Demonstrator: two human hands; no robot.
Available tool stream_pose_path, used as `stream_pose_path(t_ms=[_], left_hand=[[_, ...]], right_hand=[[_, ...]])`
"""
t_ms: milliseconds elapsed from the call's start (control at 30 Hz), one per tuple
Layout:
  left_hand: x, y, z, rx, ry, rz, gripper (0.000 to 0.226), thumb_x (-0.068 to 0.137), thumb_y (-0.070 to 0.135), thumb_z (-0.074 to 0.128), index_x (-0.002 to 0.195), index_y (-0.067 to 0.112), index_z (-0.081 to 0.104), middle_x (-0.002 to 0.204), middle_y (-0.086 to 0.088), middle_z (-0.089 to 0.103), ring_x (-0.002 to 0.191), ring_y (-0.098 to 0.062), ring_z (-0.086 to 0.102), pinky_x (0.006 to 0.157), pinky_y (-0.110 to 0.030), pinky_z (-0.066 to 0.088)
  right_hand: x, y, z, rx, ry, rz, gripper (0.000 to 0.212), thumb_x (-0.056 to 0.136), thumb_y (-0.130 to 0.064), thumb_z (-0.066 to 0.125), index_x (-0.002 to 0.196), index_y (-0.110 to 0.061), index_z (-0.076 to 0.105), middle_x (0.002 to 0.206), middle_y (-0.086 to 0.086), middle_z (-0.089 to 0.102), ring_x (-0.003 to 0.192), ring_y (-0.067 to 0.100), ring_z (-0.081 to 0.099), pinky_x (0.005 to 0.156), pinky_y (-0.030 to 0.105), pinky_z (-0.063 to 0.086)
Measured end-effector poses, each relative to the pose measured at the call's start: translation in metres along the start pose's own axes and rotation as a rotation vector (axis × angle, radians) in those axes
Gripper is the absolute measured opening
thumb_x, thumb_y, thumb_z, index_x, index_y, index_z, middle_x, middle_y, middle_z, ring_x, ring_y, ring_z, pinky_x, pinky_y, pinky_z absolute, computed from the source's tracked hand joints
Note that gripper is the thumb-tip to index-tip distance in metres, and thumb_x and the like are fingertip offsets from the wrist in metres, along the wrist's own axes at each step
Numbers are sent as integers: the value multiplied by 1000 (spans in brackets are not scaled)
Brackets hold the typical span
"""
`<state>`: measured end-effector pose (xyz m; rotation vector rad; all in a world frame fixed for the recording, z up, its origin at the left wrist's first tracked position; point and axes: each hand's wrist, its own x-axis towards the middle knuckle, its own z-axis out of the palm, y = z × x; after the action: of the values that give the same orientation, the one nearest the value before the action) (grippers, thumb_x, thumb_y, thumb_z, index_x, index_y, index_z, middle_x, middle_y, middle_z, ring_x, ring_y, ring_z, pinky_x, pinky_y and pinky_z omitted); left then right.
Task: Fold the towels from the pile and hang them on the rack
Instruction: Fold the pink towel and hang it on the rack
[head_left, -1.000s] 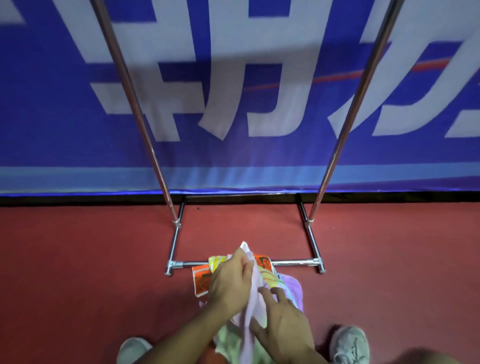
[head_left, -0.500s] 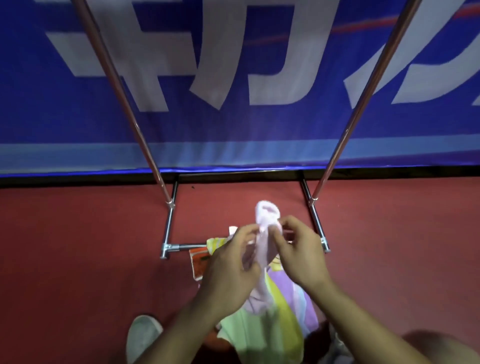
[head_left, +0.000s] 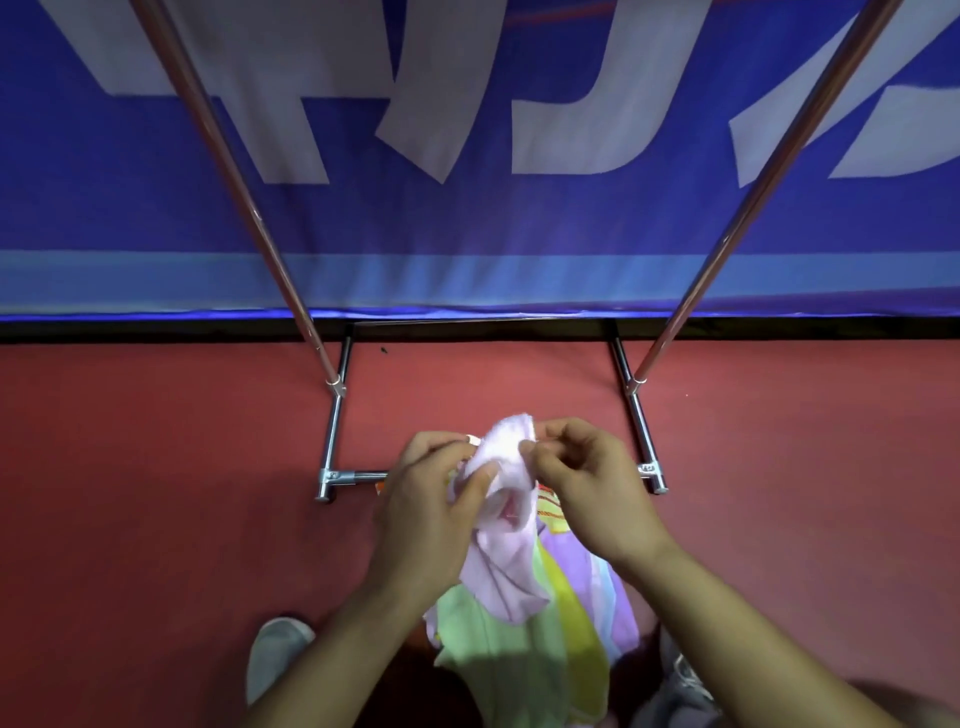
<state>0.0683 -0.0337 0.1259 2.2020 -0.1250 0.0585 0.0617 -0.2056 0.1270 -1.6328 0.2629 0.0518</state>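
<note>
left hand (head_left: 431, 514), grip pinching pink towel (head_left: 506, 566) | right hand (head_left: 592, 499), grip pinching towel's top edge | towel pile (head_left: 519, 670) lying below

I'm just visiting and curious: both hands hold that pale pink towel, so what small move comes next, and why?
Probably draw the hands apart to spread it: the left hand and right hand pinch the pink towel close together, and it hangs crumpled.

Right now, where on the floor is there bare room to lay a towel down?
Bare red floor lies left and right of the rack base, and inside it toward the banner. Crowded at the near bar: towel pile, left hand and right hand holding the pink towel.
</note>
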Motion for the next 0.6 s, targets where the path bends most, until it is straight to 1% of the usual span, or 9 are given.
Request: stream_pose_path(t_ms=[33,133,233,300,367,433,500,533,600], left_hand=[[2,-1,0,-9,21,-21,7,89,31,71,90,24,73,94,16,64,84,-7,65,77,-33,53],[7,5,-1,-42,47,-63,21,93,33,67,78,18,66,67,4,62,63,-12,57,65,-41,51],[7,16,3,-106,38,-131,36,89,49,57,77,15,57,65,-5,59,65,-24,56,64,-43,49],[8,19,6,-137,61,-173,41,86,52,58,75,13,54,65,-7,57,67,-30,55,64,-42,47],[10,21,6,-170,80,-212,43,87,50,66,74,11,53,65,-9,57,67,-30,54,62,-39,45],[13,22,5,-182,102,-238,36,87,39,73,75,11,54,67,-10,58,64,-25,53,58,-27,41],[14,24,5,-184,127,-237,26,84,31,78,82,18,55,68,-4,59,63,-15,53,58,-21,41],[14,24,4,-215,116,-233,26,82,30,80,91,24,57,69,0,62,65,-11,56,62,-21,44],[14,20,4,-298,-12,-195,47,75,35,85,112,40,57,82,8,69,76,-8,66,72,-28,53]], right_hand=[[3,2,-1,35,11,32,7,93,-6,68,87,-10,67,65,4,54,67,15,48,66,32,44],[8,1,0,77,32,76,9,92,-8,71,83,-9,68,59,-4,52,64,15,44,62,33,40],[10,0,2,110,38,57,10,93,-2,68,93,-11,63,55,-4,50,57,16,46,55,30,41],[8,-2,1,86,10,29,14,94,-2,65,101,-13,60,54,-5,48,52,13,43,49,26,40],[5,-2,-1,20,-45,-6,9,97,-4,62,98,-14,62,55,-6,46,51,10,39,48,22,37],[2,-2,-3,-21,-85,-9,11,99,-4,58,93,-12,64,56,-8,45,49,7,39,47,20,37],[1,-1,-6,-7,-65,3,14,99,-2,56,91,-10,64,55,-10,46,47,5,42,47,18,38],[1,-1,-7,8,-42,1,15,99,0,55,90,-9,64,55,-11,47,49,5,43,49,18,38],[2,0,-11,61,-19,7,17,99,1,55,90,-10,64,57,-10,49,54,8,45,54,21,41]])
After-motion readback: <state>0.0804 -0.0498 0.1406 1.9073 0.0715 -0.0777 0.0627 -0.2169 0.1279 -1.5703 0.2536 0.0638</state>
